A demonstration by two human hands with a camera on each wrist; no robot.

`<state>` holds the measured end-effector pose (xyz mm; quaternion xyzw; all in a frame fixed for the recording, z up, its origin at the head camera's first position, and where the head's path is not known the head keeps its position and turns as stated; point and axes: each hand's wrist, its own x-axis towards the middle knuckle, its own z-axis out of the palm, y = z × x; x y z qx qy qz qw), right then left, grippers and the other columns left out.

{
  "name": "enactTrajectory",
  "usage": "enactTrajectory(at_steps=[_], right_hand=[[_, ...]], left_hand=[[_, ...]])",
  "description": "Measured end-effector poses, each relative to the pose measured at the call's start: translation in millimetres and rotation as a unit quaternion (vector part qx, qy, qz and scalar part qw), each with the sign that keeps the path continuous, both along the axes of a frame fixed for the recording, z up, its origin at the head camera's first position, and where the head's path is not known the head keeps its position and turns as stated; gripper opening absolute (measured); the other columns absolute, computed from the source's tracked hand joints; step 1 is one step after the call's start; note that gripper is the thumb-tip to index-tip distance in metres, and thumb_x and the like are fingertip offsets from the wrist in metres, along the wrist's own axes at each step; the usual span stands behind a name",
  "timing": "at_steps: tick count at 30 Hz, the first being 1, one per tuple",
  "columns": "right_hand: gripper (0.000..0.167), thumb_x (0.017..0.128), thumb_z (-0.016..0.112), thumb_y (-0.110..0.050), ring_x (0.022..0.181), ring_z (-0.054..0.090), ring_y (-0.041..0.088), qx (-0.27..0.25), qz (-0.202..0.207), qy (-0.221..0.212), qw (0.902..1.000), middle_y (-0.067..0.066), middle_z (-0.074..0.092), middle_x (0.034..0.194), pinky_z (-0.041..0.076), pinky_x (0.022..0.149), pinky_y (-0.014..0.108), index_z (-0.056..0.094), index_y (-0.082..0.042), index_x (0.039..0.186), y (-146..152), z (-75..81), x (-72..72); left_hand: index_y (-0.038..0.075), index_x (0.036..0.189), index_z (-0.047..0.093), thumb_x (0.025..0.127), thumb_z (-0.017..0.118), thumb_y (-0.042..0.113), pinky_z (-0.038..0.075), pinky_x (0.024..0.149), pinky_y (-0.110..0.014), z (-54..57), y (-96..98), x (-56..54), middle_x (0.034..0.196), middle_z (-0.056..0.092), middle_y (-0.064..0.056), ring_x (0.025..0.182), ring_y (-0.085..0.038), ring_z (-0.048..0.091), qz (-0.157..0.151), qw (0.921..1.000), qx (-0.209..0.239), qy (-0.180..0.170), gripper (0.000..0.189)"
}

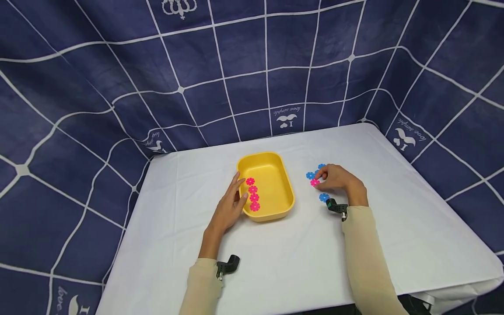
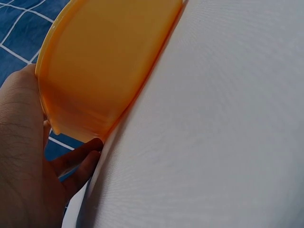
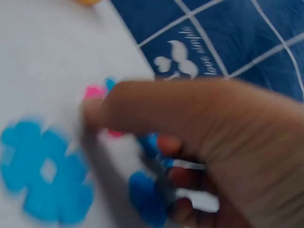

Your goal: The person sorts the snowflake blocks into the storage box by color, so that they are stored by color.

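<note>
My left hand [image 1: 228, 209] holds the left wall of a yellow plastic tub [image 1: 281, 214], thumb at the rim. In the left wrist view, other fingers [image 2: 78, 159] lie low by the tub's end, close to the tabletop. Inside the tub, several pink flower-shaped discs [image 1: 254, 197] form a column along its left side. To the right of the tub, my right hand [image 1: 339, 178] pinches a pink flower-shaped disc [image 1: 314, 182] between thumb and finger. Blue flower-shaped discs [image 1: 310, 175] lie around these fingertips, partly hidden by the hand. Nearer me is another blue disc [image 3: 45, 171].
A white cloth covers the table [image 1: 169, 245]. Dark blue curtain [image 1: 244, 96] with white grid lines hangs behind it and at both sides. Small black cameras [image 1: 228, 265] are strapped to both wrists.
</note>
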<state>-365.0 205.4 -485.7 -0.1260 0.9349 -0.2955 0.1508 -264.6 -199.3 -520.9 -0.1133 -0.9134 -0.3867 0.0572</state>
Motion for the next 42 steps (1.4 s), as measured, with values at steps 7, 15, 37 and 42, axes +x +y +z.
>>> enactTrajectory(at_steps=[7, 15, 37, 42], right_hand=[[0.033, 0.087, 0.086, -0.035, 0.089, 0.055, 0.023, 0.038, -0.003, 0.053, 0.9978, 0.005, 0.061, 0.094, 0.047, 0.074, 0.036, 0.079, -0.011, 0.108, -7.2, -1.7, 0.7], [0.040, 0.086, 0.088, -0.042, 0.095, 0.059, 0.026, 0.036, -0.005, 0.115, 0.9926, 0.008, 0.066, 0.108, 0.054, 0.083, 0.045, 0.079, -0.013, 0.112, -16.6, 6.2, 0.8], [0.040, 0.086, 0.087, -0.035, 0.103, 0.064, 0.030, -0.065, 0.022, 0.204, 0.9766, 0.010, 0.068, 0.120, 0.060, 0.081, 0.049, 0.077, -0.012, 0.118, -81.5, 74.7, -3.7], [0.043, 0.085, 0.088, -0.036, 0.102, 0.065, 0.029, -0.082, 0.038, 0.214, 0.9726, 0.011, 0.069, 0.121, 0.062, 0.076, 0.047, 0.078, -0.011, 0.119, -99.7, 83.6, -7.4]], left_hand=[[0.025, 0.166, 0.040, 0.110, 0.052, 0.051, 0.032, 0.127, -0.059, -0.9, -3.4, -0.7, 0.177, 0.011, 0.027, 0.162, -0.020, 0.031, 0.002, 1.0000, 0.001, -0.001, 0.064], [0.026, 0.166, 0.039, 0.111, 0.054, 0.046, 0.031, 0.127, -0.057, -3.9, -4.0, 1.4, 0.176, 0.011, 0.029, 0.162, -0.019, 0.031, 0.002, 0.9999, 0.003, -0.016, 0.061], [0.024, 0.165, 0.042, 0.110, 0.056, 0.042, 0.035, 0.126, -0.056, -1.9, 1.0, 7.0, 0.176, 0.012, 0.029, 0.159, -0.018, 0.036, 0.006, 1.0000, 0.006, -0.006, 0.059], [0.025, 0.165, 0.042, 0.111, 0.056, 0.041, 0.038, 0.124, -0.056, -2.3, 0.7, 6.4, 0.176, 0.013, 0.029, 0.156, -0.019, 0.042, 0.008, 0.9999, 0.007, 0.004, 0.059]])
